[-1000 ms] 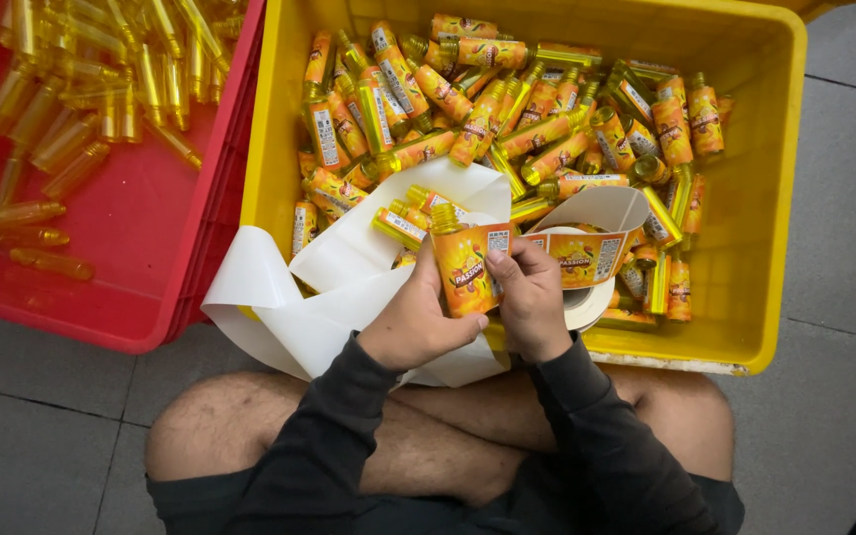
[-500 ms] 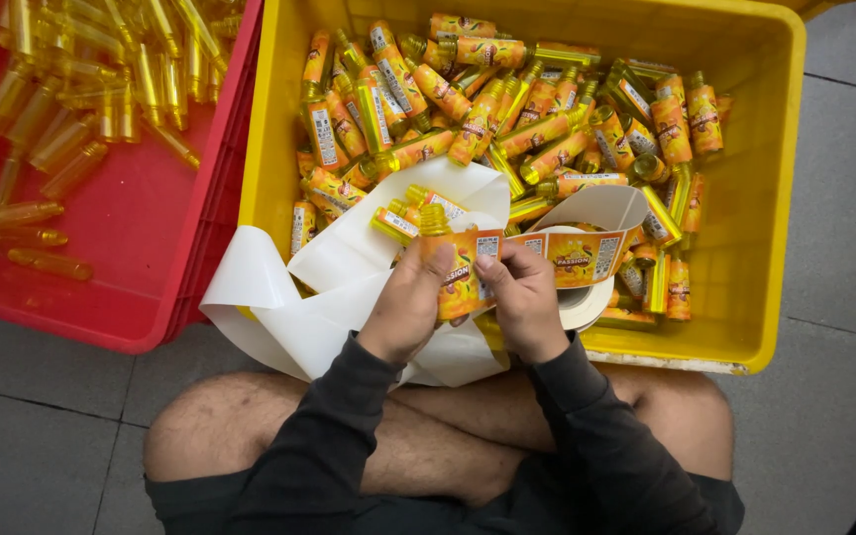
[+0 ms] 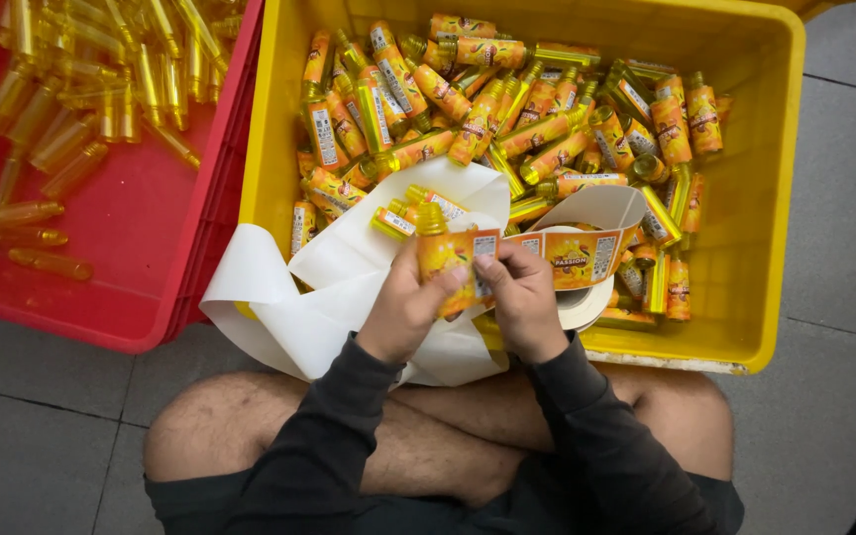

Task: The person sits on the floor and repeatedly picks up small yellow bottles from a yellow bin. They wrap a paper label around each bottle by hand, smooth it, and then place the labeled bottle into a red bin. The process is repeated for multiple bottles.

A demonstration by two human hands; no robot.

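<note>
My left hand (image 3: 406, 307) grips a small yellow bottle (image 3: 437, 253) upright over the near edge of the yellow crate (image 3: 757, 248). My right hand (image 3: 519, 297) presses an orange label against the bottle's side. A strip of orange labels (image 3: 577, 256) runs rightward from the bottle to a roll of label tape (image 3: 596, 297) lying in the crate. White backing paper (image 3: 299, 297) trails out of the crate to the left, under my left hand.
Many labelled yellow-orange bottles (image 3: 507, 109) fill the far half of the yellow crate. A red crate (image 3: 151, 267) on the left holds several unlabelled yellow bottles (image 3: 91, 79). My crossed bare legs (image 3: 428, 436) lie below on a grey tiled floor (image 3: 844, 297).
My left hand has turned the bottle slightly and my right-hand fingers have slid down over the label, pressing it onto the bottle.
</note>
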